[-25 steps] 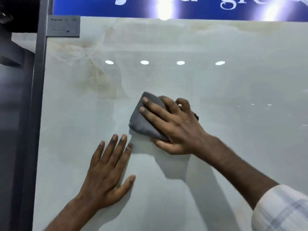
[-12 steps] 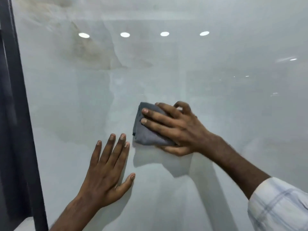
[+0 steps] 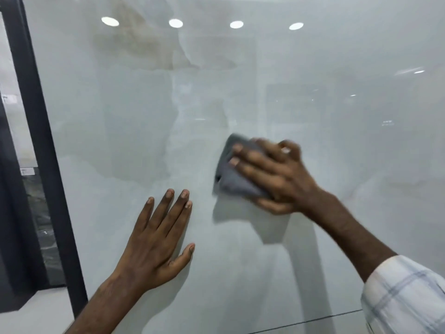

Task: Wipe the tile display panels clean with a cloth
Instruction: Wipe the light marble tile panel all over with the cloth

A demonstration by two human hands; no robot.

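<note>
The right hand (image 3: 277, 179) presses a folded grey cloth (image 3: 234, 177) flat against the tile panel (image 3: 337, 141), with the fingers spread over the cloth and the thumb under its lower edge. The cloth is dark grey, soft, folded to a thick pad, and a little blurred; it sits near the middle of the panel. The left hand (image 3: 154, 242) lies at 8 o'clock from the cloth, open, palm flat on the tile, fingers apart, holding nothing. The panel is glossy, pale grey-green, with a brownish vein patch at 11 o'clock and four round light reflections at 12 o'clock. A dark frame (image 3: 43, 153) borders it at 9 o'clock. A checked sleeve (image 3: 404, 297) shows at 4 o'clock.
</note>
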